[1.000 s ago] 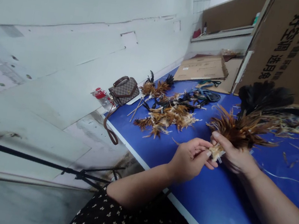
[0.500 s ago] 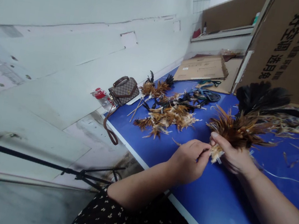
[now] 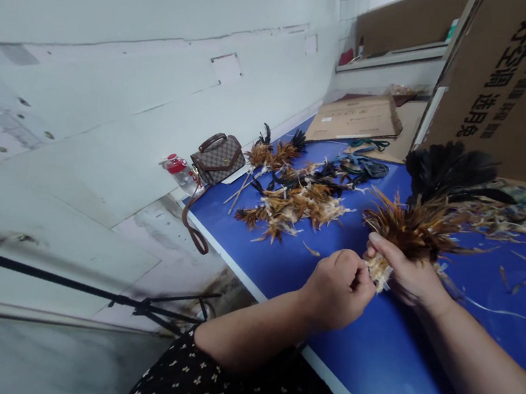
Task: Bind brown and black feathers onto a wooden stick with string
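Though edge (image 3: 341, 388) near, room below bundle (image 3: 405, 233).

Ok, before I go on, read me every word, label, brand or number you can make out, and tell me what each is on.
"好空调 选月兔": large dark print, slanted, on the upright cardboard panel.
Smaller line beside it, same panel: too small and blurred to read surely.
Red marking on the red-capped bottle: too blurred to read.
Faint print and small white label on the flat cardboard: too small to read.
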`<state>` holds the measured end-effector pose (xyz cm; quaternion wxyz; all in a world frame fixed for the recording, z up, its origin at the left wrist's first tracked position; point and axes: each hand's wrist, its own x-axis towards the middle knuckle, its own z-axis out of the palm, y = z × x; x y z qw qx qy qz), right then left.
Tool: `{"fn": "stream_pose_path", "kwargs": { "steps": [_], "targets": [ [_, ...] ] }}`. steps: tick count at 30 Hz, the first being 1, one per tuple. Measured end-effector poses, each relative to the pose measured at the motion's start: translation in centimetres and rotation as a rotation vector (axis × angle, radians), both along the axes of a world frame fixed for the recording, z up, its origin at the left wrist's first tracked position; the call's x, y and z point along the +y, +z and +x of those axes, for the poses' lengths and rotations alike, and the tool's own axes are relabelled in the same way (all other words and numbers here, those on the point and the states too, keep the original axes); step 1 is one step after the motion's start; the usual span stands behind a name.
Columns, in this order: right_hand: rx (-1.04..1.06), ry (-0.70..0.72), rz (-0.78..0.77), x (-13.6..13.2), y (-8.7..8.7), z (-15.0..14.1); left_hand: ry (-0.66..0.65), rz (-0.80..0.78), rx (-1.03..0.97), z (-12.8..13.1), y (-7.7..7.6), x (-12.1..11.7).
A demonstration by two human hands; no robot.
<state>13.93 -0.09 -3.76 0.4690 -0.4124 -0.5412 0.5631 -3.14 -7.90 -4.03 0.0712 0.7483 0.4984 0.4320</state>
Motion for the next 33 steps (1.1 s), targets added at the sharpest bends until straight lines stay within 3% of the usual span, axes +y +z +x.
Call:
{"fn": "stream_pose_path", "kwargs": {
  "steps": [9,16,26,33],
  "targets": [
    [0.056,-0.028,-0.054,-0.2,0.9,-0.3,0.007,0.108,-0.061,0.4,-1.0,-0.3],
    [0.13,-0.02,-0.068,-0.3,2.4,-0.3,-0.113,-0.233,-0.292,-0.7,-0.1,-1.0],
    [0.215,-0.057,-0.118,-0.1,2.0,-0.3,-0.184,-0.248,-0.396,-0.8,-0.2,-1.2],
    [0.186,-0.024,-0.13,-0.4,2.4,-0.4,-0.126,-0.368,-0.502,-0.6,0.3,-0.5]
  ]
}}
